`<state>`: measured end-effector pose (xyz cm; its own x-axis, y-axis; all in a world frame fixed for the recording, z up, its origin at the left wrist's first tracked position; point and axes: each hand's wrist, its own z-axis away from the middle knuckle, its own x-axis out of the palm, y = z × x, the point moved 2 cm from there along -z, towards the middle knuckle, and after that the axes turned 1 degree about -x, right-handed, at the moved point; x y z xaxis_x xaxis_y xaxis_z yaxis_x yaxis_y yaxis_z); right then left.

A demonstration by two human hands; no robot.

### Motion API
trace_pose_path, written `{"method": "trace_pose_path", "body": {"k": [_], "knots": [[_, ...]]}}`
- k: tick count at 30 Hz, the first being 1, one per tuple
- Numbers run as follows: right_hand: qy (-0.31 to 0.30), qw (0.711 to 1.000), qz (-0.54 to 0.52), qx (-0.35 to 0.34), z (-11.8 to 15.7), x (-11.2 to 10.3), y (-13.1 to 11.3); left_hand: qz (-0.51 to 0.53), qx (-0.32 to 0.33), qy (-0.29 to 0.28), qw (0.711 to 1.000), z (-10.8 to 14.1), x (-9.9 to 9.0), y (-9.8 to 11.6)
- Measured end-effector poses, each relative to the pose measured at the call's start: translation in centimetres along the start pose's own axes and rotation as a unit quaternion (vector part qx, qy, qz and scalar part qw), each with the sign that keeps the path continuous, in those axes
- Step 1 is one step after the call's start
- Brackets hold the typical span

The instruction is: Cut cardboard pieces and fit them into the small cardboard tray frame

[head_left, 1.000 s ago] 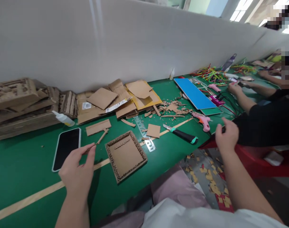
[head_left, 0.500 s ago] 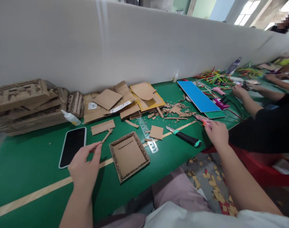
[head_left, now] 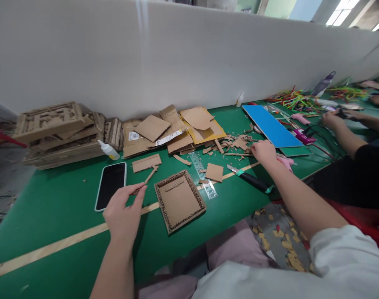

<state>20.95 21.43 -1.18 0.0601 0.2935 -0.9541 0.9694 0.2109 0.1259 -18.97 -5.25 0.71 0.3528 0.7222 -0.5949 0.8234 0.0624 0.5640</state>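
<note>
My left hand (head_left: 125, 211) pinches a thin cardboard strip (head_left: 150, 175), which has a small torn bit at its far tip. Right of that hand lies a shallow square cardboard tray (head_left: 184, 207) with corrugated rims and a short corrugated row stuck on its floor. My right hand (head_left: 264, 153) is bent with its fingertips together at the edge of the cardboard scraps (head_left: 239, 143); whatever is between them is too small to make out. A pink tool that looks like a glue gun (head_left: 285, 162) lies beside my right wrist, partly hidden by it.
A box cutter (head_left: 250, 180) with its blade out lies near the front edge. Around it are a clear ruler (head_left: 210, 190), a cardboard square (head_left: 214, 172), a phone (head_left: 111, 185), a glue bottle (head_left: 108, 150) and a blue board (head_left: 272, 126). A co-worker's hands (head_left: 332, 120) are at the right.
My right hand has let go of the pink tool and moved left and up to the cardboard scraps. My left hand still holds the strip. The view has shifted slightly left.
</note>
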Motion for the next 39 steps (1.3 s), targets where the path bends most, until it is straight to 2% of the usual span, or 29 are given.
{"method": "trace_pose_path", "body": {"k": [6, 12, 17, 23, 25, 28, 32, 34, 37, 39], "knots": [[0.007, 0.998, -0.052, 0.034, -2.8, -0.9, -0.1, 0.027, -0.003, -0.004, 1.000, -0.1, 0.2, 0.1], [0.009, 0.987, -0.137, 0.079, -5.1, -2.2, 1.3, 0.028, 0.013, -0.004, 1.000, -0.1, 0.6, 0.0], [0.012, 0.976, -0.212, 0.054, -5.9, -3.4, 1.4, 0.029, 0.016, 0.003, 0.999, -0.1, 0.9, -0.1], [0.002, 0.963, -0.270, 0.017, -5.1, -3.8, -0.2, 0.032, -0.007, -0.002, 0.999, 0.0, 1.0, -0.3], [0.002, 0.957, -0.291, 0.005, -4.3, -4.3, -2.0, 0.050, -0.029, -0.006, 0.998, 0.1, 1.1, -0.3], [-0.006, 0.937, -0.347, -0.041, -2.4, -5.8, -7.0, 0.105, -0.085, -0.011, 0.991, 0.3, 1.5, -0.3], [-0.013, 0.860, -0.470, -0.197, 1.8, -8.5, -16.5, 0.131, -0.120, -0.032, 0.983, 0.5, 2.0, -0.3], [-0.017, 0.813, -0.517, -0.268, 3.9, -9.3, -21.1, 0.111, -0.121, -0.068, 0.984, 0.6, 2.1, -0.3], [-0.016, 0.770, -0.545, -0.330, 5.6, -8.7, -25.9, 0.073, -0.112, -0.129, 0.983, 0.6, 2.2, -0.8], [-0.024, 0.777, -0.523, -0.350, 5.8, -7.3, -27.2, 0.055, -0.112, -0.153, 0.980, 0.5, 1.9, -1.5]]}}
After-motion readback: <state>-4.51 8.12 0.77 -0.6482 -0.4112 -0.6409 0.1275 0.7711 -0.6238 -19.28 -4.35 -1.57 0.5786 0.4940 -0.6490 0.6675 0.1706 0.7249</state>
